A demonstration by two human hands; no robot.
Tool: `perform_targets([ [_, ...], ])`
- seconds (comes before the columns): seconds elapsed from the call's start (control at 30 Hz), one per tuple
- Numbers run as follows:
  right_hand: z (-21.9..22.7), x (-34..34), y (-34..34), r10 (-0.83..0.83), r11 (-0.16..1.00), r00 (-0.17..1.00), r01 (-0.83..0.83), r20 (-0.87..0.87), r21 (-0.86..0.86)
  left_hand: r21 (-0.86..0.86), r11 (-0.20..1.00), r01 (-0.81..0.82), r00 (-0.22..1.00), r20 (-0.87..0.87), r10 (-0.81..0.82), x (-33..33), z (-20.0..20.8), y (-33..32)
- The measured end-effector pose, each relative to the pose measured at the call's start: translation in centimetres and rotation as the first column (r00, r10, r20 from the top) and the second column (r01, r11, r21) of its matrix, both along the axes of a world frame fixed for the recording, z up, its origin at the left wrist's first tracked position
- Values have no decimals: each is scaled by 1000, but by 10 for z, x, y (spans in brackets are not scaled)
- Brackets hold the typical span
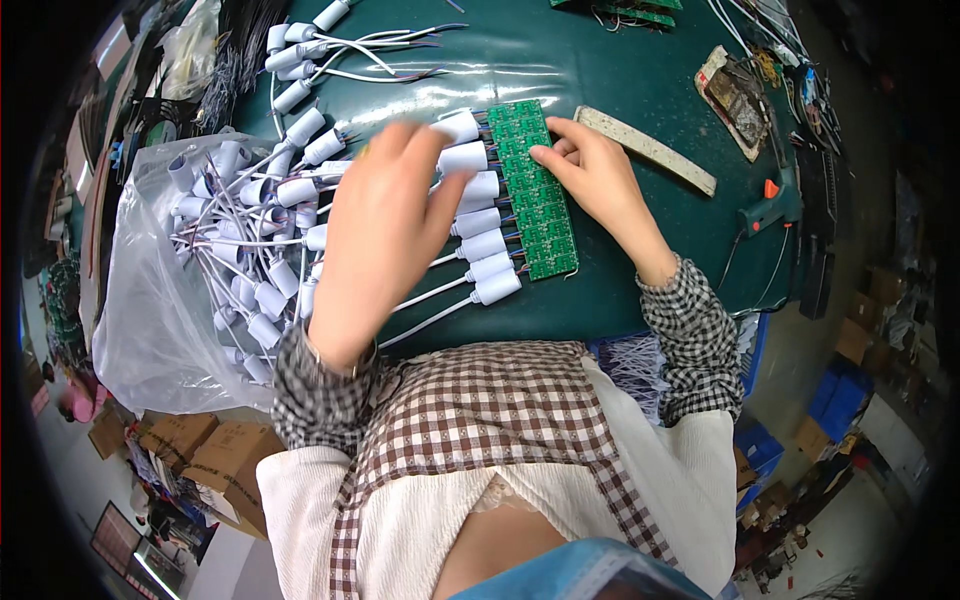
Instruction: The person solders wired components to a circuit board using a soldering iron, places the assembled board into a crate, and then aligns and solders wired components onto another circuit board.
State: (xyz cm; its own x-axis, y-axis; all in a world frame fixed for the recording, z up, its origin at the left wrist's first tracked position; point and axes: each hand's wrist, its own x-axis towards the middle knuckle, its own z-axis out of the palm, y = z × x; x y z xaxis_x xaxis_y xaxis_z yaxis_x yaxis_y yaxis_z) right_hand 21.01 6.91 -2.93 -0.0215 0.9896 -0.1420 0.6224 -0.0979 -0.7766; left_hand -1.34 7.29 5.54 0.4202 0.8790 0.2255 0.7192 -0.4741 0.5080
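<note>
The right hand, loosely curled, touches the green circuit board at its far right edge; whether it pinches is unclear. The blurred left hand, half open, hangs over white sockets, its hold unclear. Mid-tabletop, the board looks light, stiff, fragile: grip its edges.

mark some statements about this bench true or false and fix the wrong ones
1. The right hand is at the right edge of the long green rectangular circuit-board panel. True.
2. The white plastic cylinders lined up along the panel are on its right side. False: they are on its left.
3. The green gun-shaped tool with an orange-red part lies right of the panel. True.
4. The left hand is beside that tool. False: it is left of the panel.
</note>
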Motion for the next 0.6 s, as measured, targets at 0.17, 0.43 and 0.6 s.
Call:
perform_targets([
  [0.17,2,-1,0,-10,999,993,6,-116,-36,-187,982,-12,998,62,24,8,-58,70],
  [0.43,7,2,3,9,1000,947,-17,-320,-23,-665,700,260,951,302,-67,6,-74,85],
  [0.6,7,-1,13,-46,995,955,16,-294,-103,-636,694,339,901,431,-45,7,-94,87],
])
